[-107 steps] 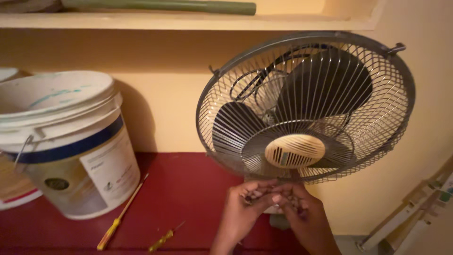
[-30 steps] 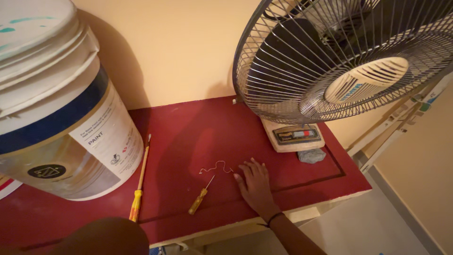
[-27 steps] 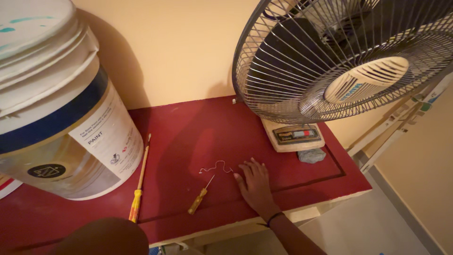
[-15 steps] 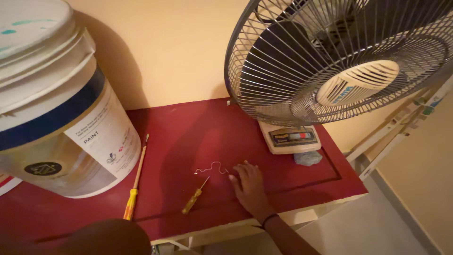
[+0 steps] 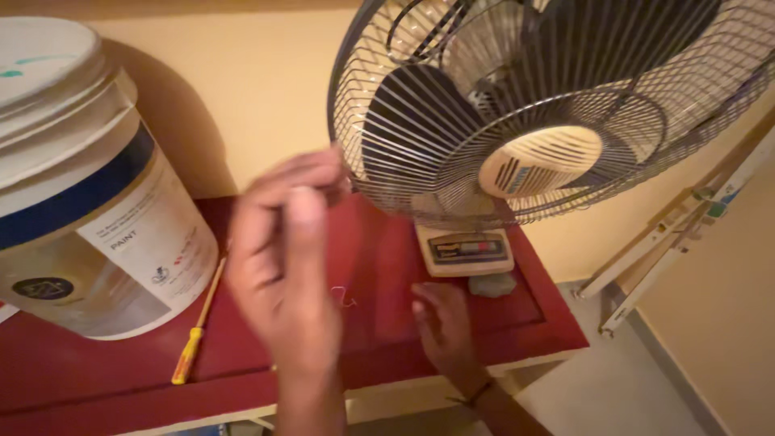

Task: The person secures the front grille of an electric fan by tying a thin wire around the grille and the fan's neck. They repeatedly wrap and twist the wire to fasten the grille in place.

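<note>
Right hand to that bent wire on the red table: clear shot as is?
Probably yes. The right hand rests flat on the red table just right of the bent wire, with bare surface between. The raised left hand is blurred and hides part of the wire, so its full extent is unclear.

Both hands are bare — no gloves, no rings that show. The left hand (image 5: 286, 242) and its forearm carry no sleeve and look blurred. The right hand (image 5: 442, 323) has a thin dark band around the wrist — the forearm beyond it is bare too.
</note>
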